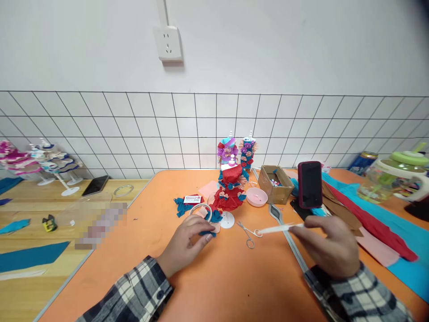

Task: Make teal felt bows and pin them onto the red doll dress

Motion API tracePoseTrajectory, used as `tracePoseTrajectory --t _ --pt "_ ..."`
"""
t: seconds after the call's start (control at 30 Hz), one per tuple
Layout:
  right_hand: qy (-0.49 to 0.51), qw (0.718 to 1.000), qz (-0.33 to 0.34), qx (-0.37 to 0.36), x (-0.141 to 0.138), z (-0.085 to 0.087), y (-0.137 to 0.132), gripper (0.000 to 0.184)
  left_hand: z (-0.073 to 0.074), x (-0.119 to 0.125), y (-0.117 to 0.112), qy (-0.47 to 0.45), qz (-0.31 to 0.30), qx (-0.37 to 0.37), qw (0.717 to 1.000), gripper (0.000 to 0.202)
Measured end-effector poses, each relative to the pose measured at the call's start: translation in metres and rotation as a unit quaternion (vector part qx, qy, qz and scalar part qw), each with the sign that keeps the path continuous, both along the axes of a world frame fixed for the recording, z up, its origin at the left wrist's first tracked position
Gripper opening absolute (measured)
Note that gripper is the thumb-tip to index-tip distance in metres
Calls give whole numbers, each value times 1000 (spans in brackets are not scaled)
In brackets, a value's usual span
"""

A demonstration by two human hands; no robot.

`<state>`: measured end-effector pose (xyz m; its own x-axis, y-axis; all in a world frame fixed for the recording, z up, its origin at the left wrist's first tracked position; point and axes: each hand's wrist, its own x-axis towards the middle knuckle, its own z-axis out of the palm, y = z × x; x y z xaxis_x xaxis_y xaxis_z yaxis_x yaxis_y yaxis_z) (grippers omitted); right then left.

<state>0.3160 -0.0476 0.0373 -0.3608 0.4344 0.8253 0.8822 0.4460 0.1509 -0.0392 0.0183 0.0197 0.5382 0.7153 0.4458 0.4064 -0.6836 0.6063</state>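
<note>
On the orange tabletop (234, 286), your right hand (330, 248) pinches one end of a thin white stick (278, 229). Your left hand (187, 241) rests bent fingers on a blue felt piece (206, 233); I cannot tell if it grips. Scissors (248, 233) lie between them. Toward the far edge stands a red-dressed doll (230, 190).

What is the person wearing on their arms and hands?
Both arms wear checked shirt sleeves in black, white and grey: the left sleeve and the right sleeve. Each ends in a cuff at the wrist, and the left cuff has a dark button. The left hand and right hand are bare: no gloves, no rings that show.
</note>
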Motion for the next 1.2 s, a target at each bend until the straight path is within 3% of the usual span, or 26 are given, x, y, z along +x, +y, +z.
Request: tracePoseTrajectory --t 0.1,0.2,0.37,0.57,0.7,0.87,1.1,1.2 --pt "3 994 103 -21 -46 -12 -12 15 7 14 -19 -72 -77 -136 985 34" --pt "-43 986 159 -19 -79 -21 -20 19 7 28 -38 -63 -156 -266 949 39" --pt "-43 983 179 -13 -91 -25 -19 18 -6 40 -47 -61 -90 -374 921 31" --pt "183 959 198 -90 -84 -22 -11 31 -11 36 -38 -94 -27 -370 924 28" --pt "192 955 194 -115 -81 -14 0 31 -9 35 -39 -98 -16 -374 922 29" --pt "292 927 172 -161 -77 -12 11 22 -5 37 -40 -80 26 -357 930 26" --pt "71 943 198 -258 -99 -21 2 29 -8 39 -41 -32 22 -331 943 28" --pt "63 932 187 -305 -109 -27 2 20 -8 39 -42 -25 20 -334 942 28"
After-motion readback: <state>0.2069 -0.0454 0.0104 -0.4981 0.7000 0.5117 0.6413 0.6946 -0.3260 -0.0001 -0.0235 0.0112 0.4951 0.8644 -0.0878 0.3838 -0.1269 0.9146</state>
